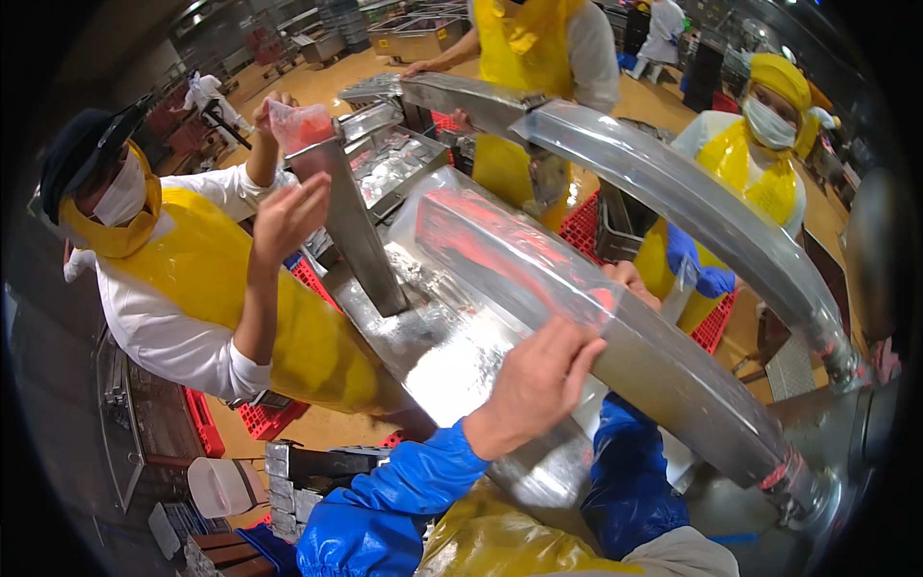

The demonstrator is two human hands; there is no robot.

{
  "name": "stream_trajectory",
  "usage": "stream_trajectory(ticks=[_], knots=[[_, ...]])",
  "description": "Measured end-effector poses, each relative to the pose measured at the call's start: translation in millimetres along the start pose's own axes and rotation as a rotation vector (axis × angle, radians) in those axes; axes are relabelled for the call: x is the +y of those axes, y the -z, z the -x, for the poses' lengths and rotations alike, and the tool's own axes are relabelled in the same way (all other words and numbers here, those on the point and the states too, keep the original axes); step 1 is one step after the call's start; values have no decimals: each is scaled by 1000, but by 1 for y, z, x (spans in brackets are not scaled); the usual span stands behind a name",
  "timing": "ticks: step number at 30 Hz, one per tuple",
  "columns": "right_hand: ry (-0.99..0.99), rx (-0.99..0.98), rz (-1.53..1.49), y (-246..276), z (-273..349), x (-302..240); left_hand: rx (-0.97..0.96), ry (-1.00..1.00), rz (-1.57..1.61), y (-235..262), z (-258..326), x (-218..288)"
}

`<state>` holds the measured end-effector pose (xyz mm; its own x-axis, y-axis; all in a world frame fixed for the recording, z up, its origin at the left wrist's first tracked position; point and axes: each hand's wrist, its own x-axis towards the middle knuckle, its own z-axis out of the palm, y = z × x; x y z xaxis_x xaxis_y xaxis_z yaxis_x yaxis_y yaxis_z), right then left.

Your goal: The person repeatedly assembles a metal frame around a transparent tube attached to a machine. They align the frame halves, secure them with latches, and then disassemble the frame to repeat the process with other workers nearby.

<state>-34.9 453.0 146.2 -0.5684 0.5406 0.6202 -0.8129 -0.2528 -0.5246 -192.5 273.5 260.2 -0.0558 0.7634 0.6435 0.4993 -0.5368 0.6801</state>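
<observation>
A long rectangular metal tube (687,399) slants across in front of me. Over its far end is a clear plastic bag (519,252) with red, meat-like stuff showing inside. My left hand (543,380) is closed on the bag's near edge, against the tube's near side. On the far side, my right hand (630,282) shows only its fingers, pressed at the same edge; the rest is hidden behind the tube. Both my forearms wear blue sleeves. The bag lies above a shiny metal table (437,361).
A co-worker (202,250) at left holds a tall metal mold (351,226) topped with a filled bag. Another (529,58) stands at the far side. A blue-gloved person (740,183) is at right. A second tube (692,183) in clear plastic arches beyond mine. Red crates (582,226) stand below.
</observation>
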Motion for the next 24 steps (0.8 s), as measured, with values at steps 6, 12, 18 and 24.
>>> stream_trajectory(ticks=[6,12,18,24], knots=[[282,609,128,-62,155,-84,-257,-55,379,-103,45,104],[348,960,68,-79,387,-53,-258,21,363,-173,88,162],[505,1287,426,-264,438,-108,-260,28,423,-226,110,208],[179,1101,952,-298,392,-128,-262,-35,408,-251,125,257]])
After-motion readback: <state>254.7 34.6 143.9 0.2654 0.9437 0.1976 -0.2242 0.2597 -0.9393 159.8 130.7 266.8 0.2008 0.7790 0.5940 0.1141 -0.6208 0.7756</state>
